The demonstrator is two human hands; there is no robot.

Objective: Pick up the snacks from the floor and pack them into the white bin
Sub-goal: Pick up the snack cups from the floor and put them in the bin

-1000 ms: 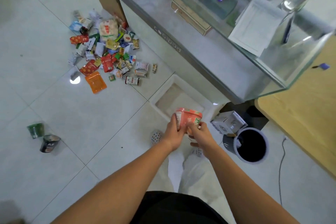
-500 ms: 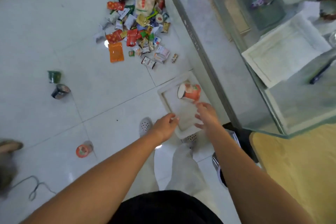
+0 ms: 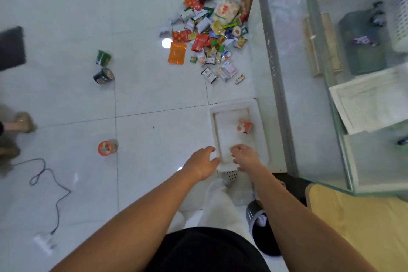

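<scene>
The white bin [image 3: 260,117] stands on the floor beside the glass counter, with a red noodle cup [image 3: 244,125] lying inside it. My left hand [image 3: 203,162] hovers at the bin's near left corner, fingers loosely curled and holding nothing. My right hand [image 3: 246,157] hangs over the bin's near edge, also holding nothing. A heap of snack packets [image 3: 209,35] lies on the tiles beyond the bin. Three cups lie apart to the left: a green cup [image 3: 102,57], a black cup [image 3: 103,75] and an orange cup [image 3: 107,147].
A glass counter [image 3: 331,73] runs along the right. A black waste bin [image 3: 262,234] stands by my right leg. A cable with a white plug [image 3: 45,243] trails at the left, near another person's foot [image 3: 19,122]. A dark mat [image 3: 11,47] lies far left.
Both hands let go of the red cup, which now lies in the bin. The hands have drawn back to the bin's near edge, and the view has swung left.
</scene>
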